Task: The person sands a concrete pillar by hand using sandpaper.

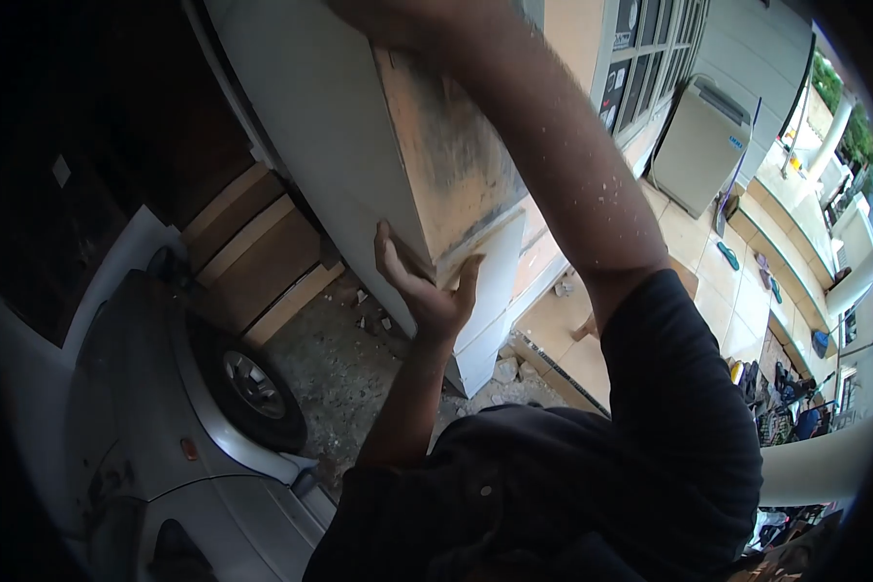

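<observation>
A square pillar stands in front of me, with a smooth pale side (330, 126) on the left. On its right side is a stained orange patch (466, 155) with dark smears. A white section (495, 281) covers the pillar below that patch. My left hand (435, 296) is at the pillar's lower corner, fingers stretched along one side and thumb spread toward the other. Nothing is visible in that palm. My raised right arm crosses the patch. At the top edge, my right hand (383, 17) is near the pillar, its fingers cut off by the frame.
A dark vehicle with a wheel (252, 383) is at lower left, beside several steps (262, 242). Rubble (514, 373) lies around the pillar's foot. To the right are a washing machine (700, 145), sandals (727, 254) on the tiles and a tiled ledge (558, 373).
</observation>
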The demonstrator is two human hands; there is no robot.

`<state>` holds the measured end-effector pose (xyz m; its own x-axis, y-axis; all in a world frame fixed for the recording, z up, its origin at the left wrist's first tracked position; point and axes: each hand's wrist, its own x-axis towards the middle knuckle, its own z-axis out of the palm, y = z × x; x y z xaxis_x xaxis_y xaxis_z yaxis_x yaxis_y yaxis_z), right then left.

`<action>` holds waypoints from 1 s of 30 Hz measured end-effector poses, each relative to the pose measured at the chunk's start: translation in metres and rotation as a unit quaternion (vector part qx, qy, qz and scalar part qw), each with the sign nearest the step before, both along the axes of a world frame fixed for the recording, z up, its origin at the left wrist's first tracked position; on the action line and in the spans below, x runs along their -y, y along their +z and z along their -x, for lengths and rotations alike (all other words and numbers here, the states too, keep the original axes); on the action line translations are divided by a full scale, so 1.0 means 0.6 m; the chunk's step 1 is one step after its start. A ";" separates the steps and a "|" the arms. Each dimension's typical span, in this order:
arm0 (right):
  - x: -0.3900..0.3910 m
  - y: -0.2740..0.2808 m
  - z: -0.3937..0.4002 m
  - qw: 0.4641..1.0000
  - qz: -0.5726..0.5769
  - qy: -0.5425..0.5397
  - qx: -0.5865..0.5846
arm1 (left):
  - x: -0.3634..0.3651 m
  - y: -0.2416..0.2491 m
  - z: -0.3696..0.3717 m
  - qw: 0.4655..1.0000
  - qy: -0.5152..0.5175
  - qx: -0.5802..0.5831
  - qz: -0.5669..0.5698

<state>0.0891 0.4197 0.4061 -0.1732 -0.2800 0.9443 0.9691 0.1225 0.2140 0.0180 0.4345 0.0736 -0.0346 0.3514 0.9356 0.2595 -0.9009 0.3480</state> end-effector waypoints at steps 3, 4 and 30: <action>0.007 -0.054 -0.002 0.993 0.107 -0.041 -0.003 | -0.001 -0.005 0.002 0.998 -0.049 0.022 0.026; -0.004 -0.112 -0.015 0.990 0.141 0.024 -0.012 | 0.001 -0.008 -0.002 0.998 -0.054 0.029 0.033; -0.051 -0.216 -0.053 0.905 -0.074 0.407 -0.100 | 0.067 0.192 0.030 0.989 0.143 0.007 -0.044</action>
